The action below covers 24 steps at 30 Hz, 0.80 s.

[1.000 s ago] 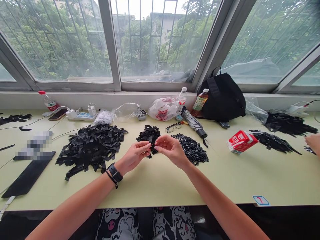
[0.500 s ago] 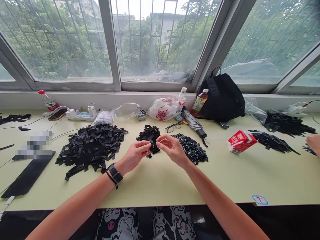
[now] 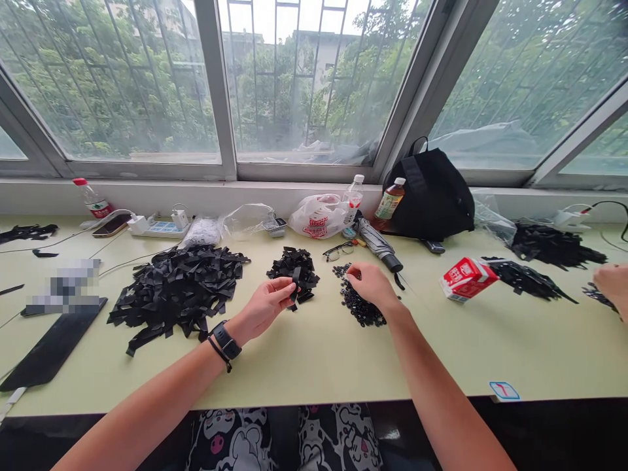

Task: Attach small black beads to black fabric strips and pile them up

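My left hand (image 3: 262,306), with a dark watch on the wrist, pinches a short black fabric strip (image 3: 296,277) that stands up from the fingertips. Behind it is a small pile of black strips (image 3: 307,265), and to its left spreads a larger pile of black strips (image 3: 176,288). My right hand (image 3: 371,283) rests at the heap of small shiny black round pieces (image 3: 362,313), its fingers bent and close together. The palm partly covers that heap, and anything between the right fingertips is hidden.
Beyond the heap lie glasses (image 3: 338,250) and a folded grey umbrella (image 3: 377,242). A red and white carton (image 3: 468,278) stands on the right, with a black backpack (image 3: 432,193) behind. Another person's hand (image 3: 613,288) is at the right edge. A power strip (image 3: 164,227) lies back left.
My right hand has left the left hand's fingertips and moved right onto the heap of small round pieces. The left hand has stayed nearly in place; its strip now shows.
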{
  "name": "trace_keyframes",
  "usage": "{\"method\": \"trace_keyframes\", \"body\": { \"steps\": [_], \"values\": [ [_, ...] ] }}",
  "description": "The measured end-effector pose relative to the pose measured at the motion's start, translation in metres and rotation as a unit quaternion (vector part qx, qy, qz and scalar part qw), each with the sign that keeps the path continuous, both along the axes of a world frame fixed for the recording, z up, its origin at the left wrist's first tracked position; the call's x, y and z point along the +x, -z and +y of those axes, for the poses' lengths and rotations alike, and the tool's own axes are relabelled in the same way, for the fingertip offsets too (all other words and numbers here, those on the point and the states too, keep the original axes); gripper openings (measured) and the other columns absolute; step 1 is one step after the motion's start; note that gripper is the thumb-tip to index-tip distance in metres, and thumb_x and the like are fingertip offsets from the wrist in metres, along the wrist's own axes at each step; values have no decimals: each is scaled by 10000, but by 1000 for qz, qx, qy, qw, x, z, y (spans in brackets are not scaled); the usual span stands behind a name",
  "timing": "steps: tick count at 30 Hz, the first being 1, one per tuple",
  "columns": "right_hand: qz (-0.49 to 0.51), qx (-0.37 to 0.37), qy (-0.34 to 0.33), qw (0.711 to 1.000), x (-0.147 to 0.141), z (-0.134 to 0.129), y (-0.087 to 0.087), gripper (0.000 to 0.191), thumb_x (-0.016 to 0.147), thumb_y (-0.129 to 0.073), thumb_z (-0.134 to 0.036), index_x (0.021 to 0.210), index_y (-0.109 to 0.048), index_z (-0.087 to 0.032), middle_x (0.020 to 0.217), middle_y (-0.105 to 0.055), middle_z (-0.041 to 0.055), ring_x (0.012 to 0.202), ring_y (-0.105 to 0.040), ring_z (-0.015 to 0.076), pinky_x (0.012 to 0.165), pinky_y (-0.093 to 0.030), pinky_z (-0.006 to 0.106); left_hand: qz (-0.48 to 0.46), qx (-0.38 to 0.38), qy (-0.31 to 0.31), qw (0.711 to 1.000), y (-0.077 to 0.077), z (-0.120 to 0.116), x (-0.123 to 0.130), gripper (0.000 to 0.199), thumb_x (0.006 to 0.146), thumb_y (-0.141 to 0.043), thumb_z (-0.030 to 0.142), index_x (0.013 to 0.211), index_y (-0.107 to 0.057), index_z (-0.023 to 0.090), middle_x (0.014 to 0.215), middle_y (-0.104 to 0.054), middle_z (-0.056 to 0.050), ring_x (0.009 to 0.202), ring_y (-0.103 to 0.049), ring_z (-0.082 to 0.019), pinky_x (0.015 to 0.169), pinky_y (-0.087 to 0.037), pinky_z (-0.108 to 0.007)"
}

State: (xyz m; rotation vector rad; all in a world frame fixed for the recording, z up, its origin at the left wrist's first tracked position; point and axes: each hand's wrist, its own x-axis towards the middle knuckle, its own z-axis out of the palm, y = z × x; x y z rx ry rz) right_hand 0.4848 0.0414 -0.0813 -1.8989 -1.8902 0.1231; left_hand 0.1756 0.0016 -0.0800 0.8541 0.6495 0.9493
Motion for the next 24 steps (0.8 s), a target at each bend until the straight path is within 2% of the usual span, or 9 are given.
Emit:
{"method": "trace_keyframes", "body": {
  "steps": [4, 13, 18, 24],
  "values": [
    [-16, -32, -3, 999, 1, -1, -1, 137, 861, -604, -216, 873, -740, -205, 890, -776, 65, 783, -679, 202, 693, -432, 285, -13, 10, 9, 1000, 1, 1, 0, 310, 786, -879, 334, 986, -718, 160, 934, -677, -34, 861, -617, -121, 830, -489, -268],
    [-60, -54, 74, 994, 27, 0, -3, 177, 844, -622, -190, 949, -763, -211, 968, -776, 87, 873, -686, 232, 699, -427, 300, -13, 17, 14, 1000, 0, -2, 2, 340, 788, -872, 347, 986, -680, 150, 907, -665, -35, 815, -603, -119, 823, -468, -273],
    [-58, -56, 60, 995, 32, 3, 1, 140, 846, -635, -215, 909, -760, -213, 935, -772, 84, 833, -685, 223, 697, -432, 296, -3, 18, 19, 1000, 2, 0, 2, 339, 788, -875, 331, 989, -680, 139, 907, -667, -33, 734, -556, -79, 755, -436, -239],
    [-43, -41, 33, 998, 34, 5, 3, 140, 832, -622, -165, 873, -751, -203, 895, -764, 87, 811, -679, 216, 715, -444, 291, 9, 20, 16, 1000, 1, 0, 1, 353, 788, -873, 347, 1001, -694, 130, 941, -680, -51, 761, -566, -87, 771, -438, -243]
  ]
}}
